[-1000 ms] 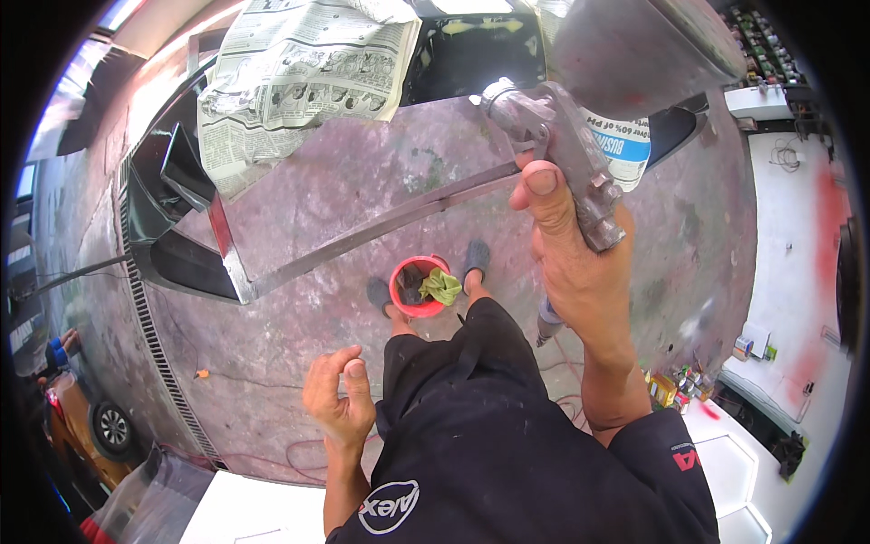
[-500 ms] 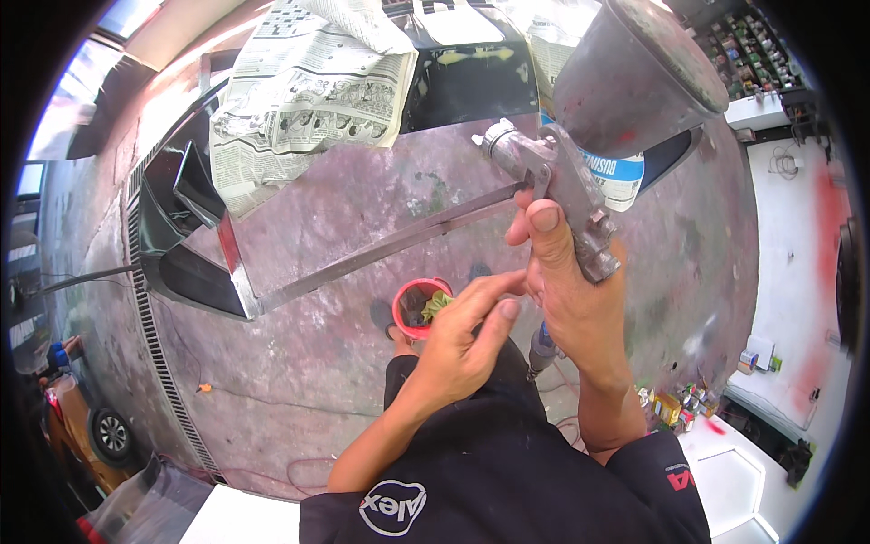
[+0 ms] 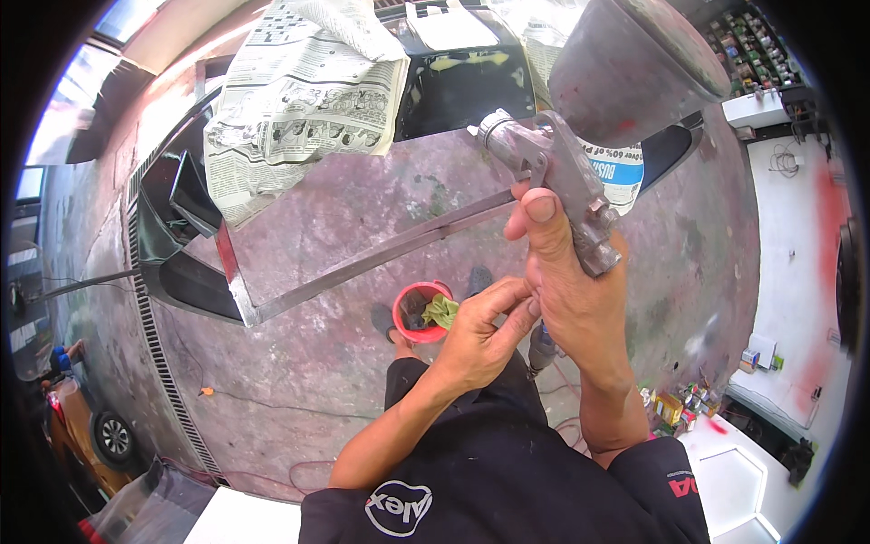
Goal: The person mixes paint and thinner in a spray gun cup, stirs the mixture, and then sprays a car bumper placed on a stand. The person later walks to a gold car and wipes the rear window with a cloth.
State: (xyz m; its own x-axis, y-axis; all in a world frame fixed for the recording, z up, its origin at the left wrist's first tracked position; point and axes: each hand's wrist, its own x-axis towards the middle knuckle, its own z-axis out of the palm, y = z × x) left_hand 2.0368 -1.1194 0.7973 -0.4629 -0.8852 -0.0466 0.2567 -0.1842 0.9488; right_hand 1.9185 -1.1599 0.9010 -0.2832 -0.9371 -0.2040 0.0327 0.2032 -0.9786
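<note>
gripping the dull metal spray gun (image 3: 562, 186) by its handle, the right hand (image 3: 571, 290) is clenched around it with the thumb laid up along the body; the gun's rounded grey cup (image 3: 630, 63) rises above, held out over the stained concrete floor (image 3: 299, 363). the left hand (image 3: 480, 331) pinches its fingertips against the base of the right hand, just below the gun's handle. beneath them sits a small red bucket (image 3: 419, 313) with a green rag. crumpled newspaper (image 3: 299, 100) drapes a dark car panel (image 3: 453, 91) propped on a thin metal frame (image 3: 362, 258).
</note>
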